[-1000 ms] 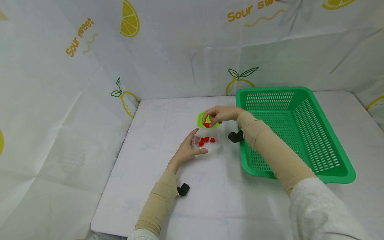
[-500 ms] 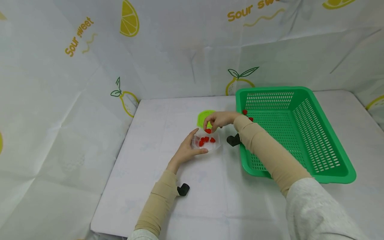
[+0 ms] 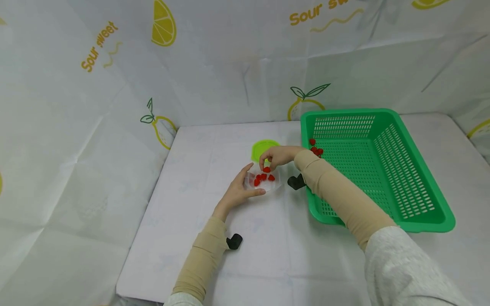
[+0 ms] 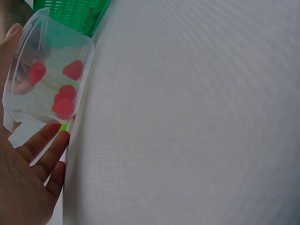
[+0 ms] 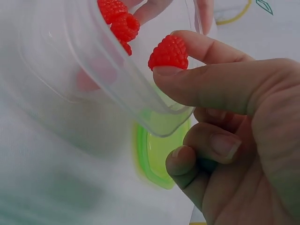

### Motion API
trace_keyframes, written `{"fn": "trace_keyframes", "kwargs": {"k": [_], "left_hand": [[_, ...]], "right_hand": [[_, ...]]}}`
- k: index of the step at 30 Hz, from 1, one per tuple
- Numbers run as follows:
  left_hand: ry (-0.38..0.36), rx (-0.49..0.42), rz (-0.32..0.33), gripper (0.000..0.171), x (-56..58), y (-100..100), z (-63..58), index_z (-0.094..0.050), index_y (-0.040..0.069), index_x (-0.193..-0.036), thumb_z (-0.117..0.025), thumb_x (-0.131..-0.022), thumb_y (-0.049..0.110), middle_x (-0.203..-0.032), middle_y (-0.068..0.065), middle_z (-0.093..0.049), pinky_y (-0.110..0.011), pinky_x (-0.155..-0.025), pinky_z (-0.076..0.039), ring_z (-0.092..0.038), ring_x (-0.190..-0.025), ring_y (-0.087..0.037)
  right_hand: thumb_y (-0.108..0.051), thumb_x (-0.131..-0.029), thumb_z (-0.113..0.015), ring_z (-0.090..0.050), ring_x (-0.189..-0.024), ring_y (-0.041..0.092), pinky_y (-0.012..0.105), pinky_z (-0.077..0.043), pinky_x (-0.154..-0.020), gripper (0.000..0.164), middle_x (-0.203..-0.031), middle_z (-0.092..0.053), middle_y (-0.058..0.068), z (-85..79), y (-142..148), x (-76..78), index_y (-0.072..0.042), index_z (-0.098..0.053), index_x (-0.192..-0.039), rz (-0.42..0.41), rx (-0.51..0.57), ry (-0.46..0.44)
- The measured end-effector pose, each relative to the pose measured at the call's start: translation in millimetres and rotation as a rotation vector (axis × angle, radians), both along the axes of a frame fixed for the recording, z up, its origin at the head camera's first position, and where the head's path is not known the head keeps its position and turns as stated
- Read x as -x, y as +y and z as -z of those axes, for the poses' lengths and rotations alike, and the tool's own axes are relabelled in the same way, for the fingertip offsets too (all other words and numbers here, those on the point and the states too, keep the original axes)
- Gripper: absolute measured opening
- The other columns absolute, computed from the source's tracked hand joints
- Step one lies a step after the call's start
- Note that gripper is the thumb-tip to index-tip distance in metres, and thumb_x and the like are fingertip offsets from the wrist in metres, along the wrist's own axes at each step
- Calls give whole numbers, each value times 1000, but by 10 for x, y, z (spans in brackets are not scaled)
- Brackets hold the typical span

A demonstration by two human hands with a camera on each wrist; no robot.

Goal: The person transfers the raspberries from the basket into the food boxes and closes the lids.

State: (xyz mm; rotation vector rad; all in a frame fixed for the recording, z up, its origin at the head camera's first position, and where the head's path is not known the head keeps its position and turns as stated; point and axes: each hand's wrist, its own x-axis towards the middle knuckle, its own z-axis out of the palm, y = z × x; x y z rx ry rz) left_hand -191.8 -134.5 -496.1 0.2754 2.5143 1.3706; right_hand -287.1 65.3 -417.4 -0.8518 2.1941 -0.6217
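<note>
Red raspberry (image 5: 169,54) pinched at the mouth of a clear plastic container (image 4: 68,44).

Thumb and forefinger of the right hand (image 3: 281,155) grip the berry from either side, the other fingers curled toward the palm, while the left hand (image 3: 235,193) holds the container on the table (image 3: 214,170), its thumb and forefinger spread around the wall; more raspberries (image 3: 263,177) lie inside, a lime-green lid (image 3: 263,146) rests just beyond, and to the right of both stands a green slotted basket (image 3: 428,225) with a few loose raspberries (image 3: 312,142) near its left wall, in front of a lemon-printed sheet (image 3: 214,63).
</note>
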Motion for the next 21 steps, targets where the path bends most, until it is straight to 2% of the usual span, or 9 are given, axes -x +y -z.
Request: {"fn": "trace_keyframes", "kwargs": {"k": [6,14,21], "left_hand": [[-12,-5,-8,93,-13,1,-23,-22,47,-142,-77,-66,54,-153,2,-27,-55,-111,-26,-26,-141,-22],[4,5,2,93,-15,9,-29,-22,44,-143,-77,-68,53,-154,4,-25,-56,-111,-25,-23,-143,-23],[-9,0,-5,93,-12,6,-22,-22,47,-142,-77,-66,55,-153,3,-26,-56,-111,-26,-24,-142,-23]], "right_hand": [[3,-82,-52,-35,-66,14,22,-31,-58,27,-76,-38,0,-1,-7,-9,-8,-62,-104,-8,-2,15],[3,-82,-53,-37,-70,15,23,-32,-59,28,-80,-42,2,4,-10,-10,-9,-63,-106,10,-22,20],[2,-84,-53,-37,-74,16,23,-32,-60,26,-85,-43,3,5,-17,-17,-11,-63,-105,13,-29,21]]}}
